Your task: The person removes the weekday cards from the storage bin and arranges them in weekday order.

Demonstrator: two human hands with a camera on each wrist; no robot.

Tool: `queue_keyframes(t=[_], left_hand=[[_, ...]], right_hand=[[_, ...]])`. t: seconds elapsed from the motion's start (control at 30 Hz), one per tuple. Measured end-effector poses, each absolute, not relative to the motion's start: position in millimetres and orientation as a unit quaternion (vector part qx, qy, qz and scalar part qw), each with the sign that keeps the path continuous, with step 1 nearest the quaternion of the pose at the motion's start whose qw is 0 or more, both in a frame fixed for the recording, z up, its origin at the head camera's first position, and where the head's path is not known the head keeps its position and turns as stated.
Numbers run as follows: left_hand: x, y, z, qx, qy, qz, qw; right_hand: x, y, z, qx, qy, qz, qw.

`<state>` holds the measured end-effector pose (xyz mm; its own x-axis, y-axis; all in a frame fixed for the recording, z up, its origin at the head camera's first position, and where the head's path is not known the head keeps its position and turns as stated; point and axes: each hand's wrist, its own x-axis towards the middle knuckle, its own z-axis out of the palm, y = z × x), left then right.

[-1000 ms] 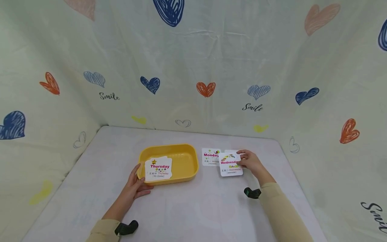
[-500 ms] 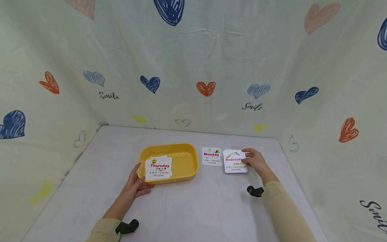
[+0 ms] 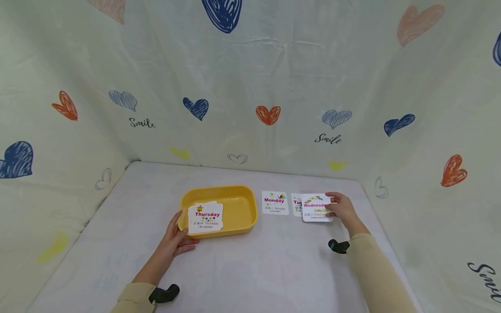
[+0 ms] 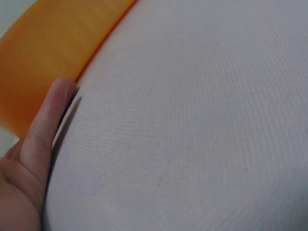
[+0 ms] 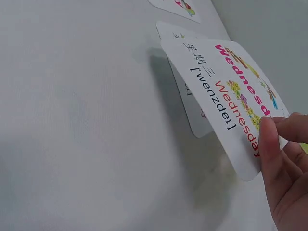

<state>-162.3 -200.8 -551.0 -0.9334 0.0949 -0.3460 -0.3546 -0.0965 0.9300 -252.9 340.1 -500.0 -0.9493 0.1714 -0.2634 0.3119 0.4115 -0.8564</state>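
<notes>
My right hand (image 3: pixel 343 209) pinches the right edge of a white Wednesday card (image 3: pixel 313 208) between thumb and fingers. In the right wrist view this card (image 5: pixel 219 91) is tilted and lifted above the table, partly over another card (image 5: pixel 190 108). That one is the Tuesday card (image 3: pixel 296 204), mostly hidden in the head view. Left of it lies the Monday card (image 3: pixel 275 203). My left hand (image 3: pixel 174 237) grips the left end of a yellow tray (image 3: pixel 250 217), where a Thursday card (image 3: pixel 205 217) lies. The tray wall (image 4: pixel 57 43) touches my fingers in the left wrist view.
A white cloth covers the table (image 3: pixel 250 274). Behind it and at both sides hang pale curtains (image 3: pixel 235 74) printed with hearts. Dark straps (image 3: pixel 164 294) sit at both wrists.
My right hand has moved the Wednesday card to the right, away from the Monday card, which now shows whole. Part of the Tuesday card has come into view. My left hand and the tray stay put.
</notes>
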Motion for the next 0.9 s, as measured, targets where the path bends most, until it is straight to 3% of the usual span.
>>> queue_keyframes(t=[0.23,0.53,0.9], left_hand=[[-161,-202,-552,-0.100,0.651,0.736,0.154],[-161,-201,-552,-0.103,0.651,0.736,0.156],[-161,-200,-551,-0.100,0.651,0.737,0.151]], right_hand=[[-254,346,-500,0.151,0.867,-0.471,0.062],[-251,350,-504,0.186,0.878,-0.430,0.100],[-252,361,-511,0.177,0.897,-0.397,0.083]])
